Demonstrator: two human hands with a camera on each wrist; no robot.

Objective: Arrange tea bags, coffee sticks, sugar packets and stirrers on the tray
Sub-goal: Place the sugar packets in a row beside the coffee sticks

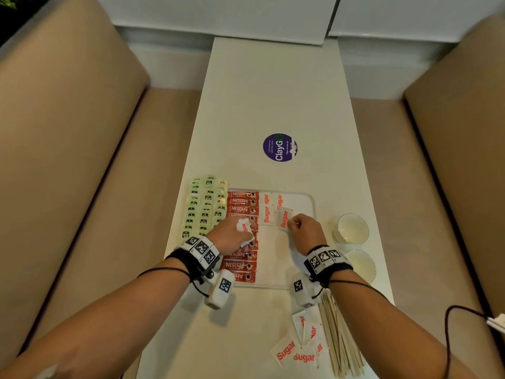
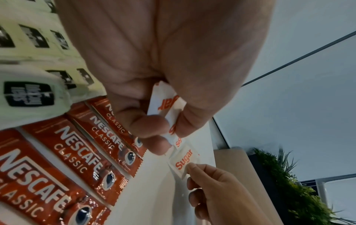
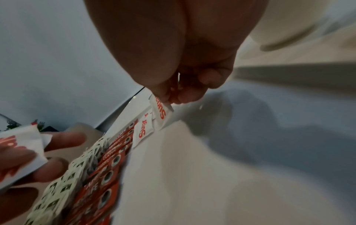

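Nearest on the tabletop (image 1: 273, 105) lie loose sugar packets (image 1: 296, 351) beside a bundle of stirrers (image 1: 338, 337). Farther in, over the tray (image 1: 306, 198), the left hand (image 1: 232, 236) clutches a few sugar packets above the coffee sticks (image 1: 241, 203). The right hand (image 1: 306, 231) pinches one sugar packet (image 1: 284, 218) just beside those already laid down. Tea bags (image 1: 205, 206) sit along the tray's left.

The left hand (image 1: 232, 236) covers several coffee sticks (image 1: 241, 265) on the tray (image 1: 306, 198). The stirrers (image 1: 341, 343) run off the bottom edge. Tea bag (image 1: 203, 207) print is too small to read.
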